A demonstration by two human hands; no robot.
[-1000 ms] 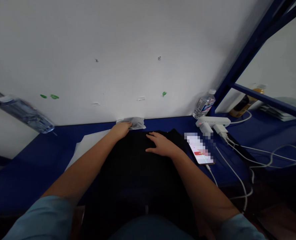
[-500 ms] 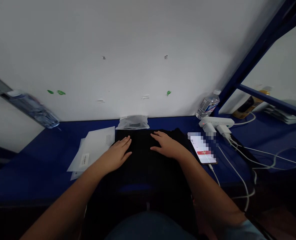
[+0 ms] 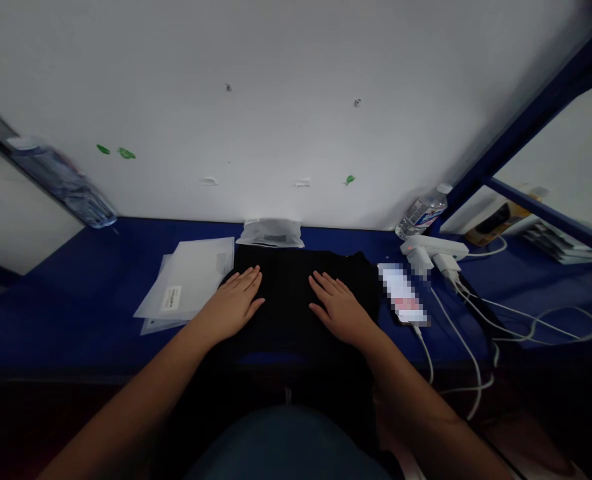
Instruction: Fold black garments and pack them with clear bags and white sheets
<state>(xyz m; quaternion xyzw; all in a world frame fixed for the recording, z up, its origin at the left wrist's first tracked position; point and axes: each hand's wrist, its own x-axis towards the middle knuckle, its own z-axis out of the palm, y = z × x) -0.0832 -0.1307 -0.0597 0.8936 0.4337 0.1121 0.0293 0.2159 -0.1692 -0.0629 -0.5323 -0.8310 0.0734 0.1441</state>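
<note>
A black cloth item [image 3: 286, 293], which looks like a garment, lies spread on the blue desk [image 3: 91, 287] in front of me. My left hand [image 3: 235, 300] rests flat on its left side, fingers stretched forward and thumb apart. On its right side lies my right hand [image 3: 340, 303], also flat, with the fingers slightly spread. Neither hand grips anything. Left of the cloth are flat frosted plastic bags [image 3: 193, 277] with a white label, partly stacked. Behind the cloth, against the wall, sits another translucent plastic bag [image 3: 271, 232] with something dark inside.
A lit phone [image 3: 401, 293] on a charging cable lies right of the cloth. Beyond it are a white power strip [image 3: 439, 247] with plugs and a clear water bottle [image 3: 423, 210]. Another bottle [image 3: 66, 180] stands at the far left. White cables trail over the right edge.
My right hand has shifted slightly toward me and its fingers now lie flatter on the black cloth. The left hand stays on its side. The camera view has tilted a little.
</note>
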